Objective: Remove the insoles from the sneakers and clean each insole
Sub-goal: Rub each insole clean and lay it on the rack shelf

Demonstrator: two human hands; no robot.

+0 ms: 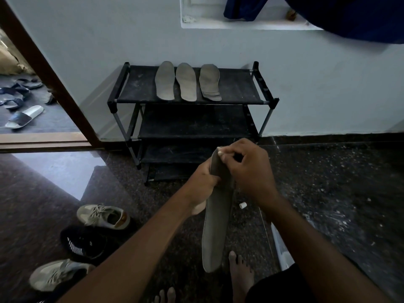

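left hand (202, 182) — grips insole (216, 226) mid-length | right hand (251, 171) — fingers (225, 159) pinching its top end | three insoles (186, 82) on rack (140, 88)

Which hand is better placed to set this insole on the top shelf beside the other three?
Probably right: the right hand pinches the held insole at its upper end, nearest the rack; the left hand grips it lower down.

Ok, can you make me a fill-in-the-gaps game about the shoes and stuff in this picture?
1. The top shelf of the shoe rack holds ___ insoles.
2. The left hand and right hand together grip ___ more insole.
3. Between the two beige sneakers on the floor sits a ___ sneaker.

Missing words: three; one; black.
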